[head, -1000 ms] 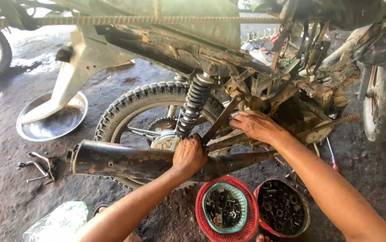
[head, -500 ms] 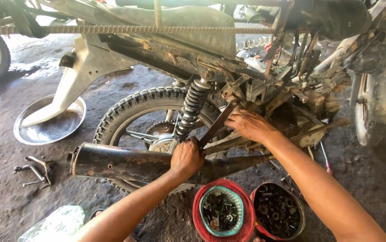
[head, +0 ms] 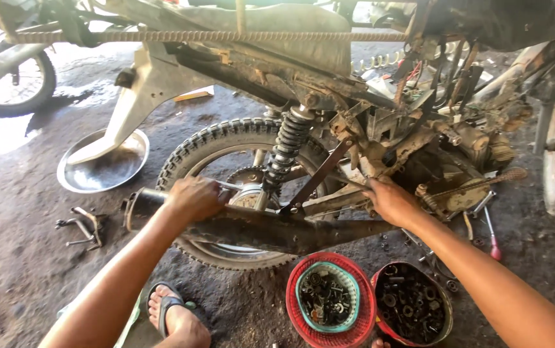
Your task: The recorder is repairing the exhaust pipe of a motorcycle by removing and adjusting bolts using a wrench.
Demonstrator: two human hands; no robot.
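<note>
Low across the frame, a long exhaust pipe [head: 271,231], dark, rust-streaked and dirt-caked, lying nearly level alongside the rear wheel [head: 226,193] of a stripped motorcycle, open mouth to the left near a bent metal bracket [head: 84,225] on the ground, narrower end running right under the swingarm toward the engine. Left hand [head: 193,198] draped over the pipe close to its open end, fingers [head: 210,188] curled down around the top, knuckles up, gripping the pipe. Right hand [head: 390,201] pressed in at the frame where the pipe's forward end meets the engine; whether closed on anything cannot be told, fingertips hidden among greasy parts. Knobby tyre just behind the pipe, coil shock absorber [head: 287,151] rising steeply above it, a flat dark strut [head: 316,183] slanting down to touch the pipe between the two hands. Below the pipe, tight quarters: a red basket [head: 303,322] with a teal bowl of nuts and bolts inside, and just right of it a dark bowl of hardware [head: 412,306], both near the pipe's underside. A sandalled foot [head: 171,316] on the dirt floor beneath the left forearm. More open ground to the left, apart from the bracket and a shallow metal pan [head: 103,169] farther back. A red-handled screwdriver [head: 490,235] on the ground at right, beside the engine.
</note>
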